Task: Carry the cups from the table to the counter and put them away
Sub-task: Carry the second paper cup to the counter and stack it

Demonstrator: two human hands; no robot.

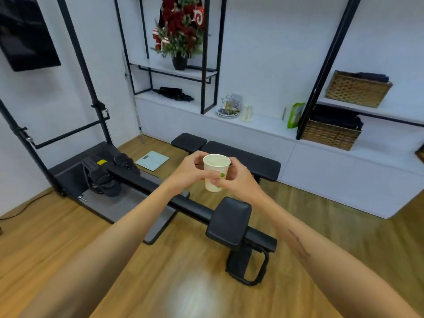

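Observation:
A white paper cup point(214, 167) with a small green mark is held upright in mid-air in front of me, above the wooden floor. My left hand point(189, 172) grips its left side with curled fingers. My right hand point(238, 180) wraps around its right and lower side, thumb near the green mark. The cup looks empty inside. Ahead runs the long white counter point(259, 125) along the wall, with a stack of white cups point(246, 112) standing on it beside a round tray of glassware point(228, 109).
A black rowing machine point(160, 191) with its padded seat point(228, 219) lies on the floor between me and the counter. A black bench point(238, 157) stands by the counter, a bathroom scale point(152, 160) beside it. Wicker baskets point(332, 134), a green bag point(294, 114) and black shelf frames line the counter.

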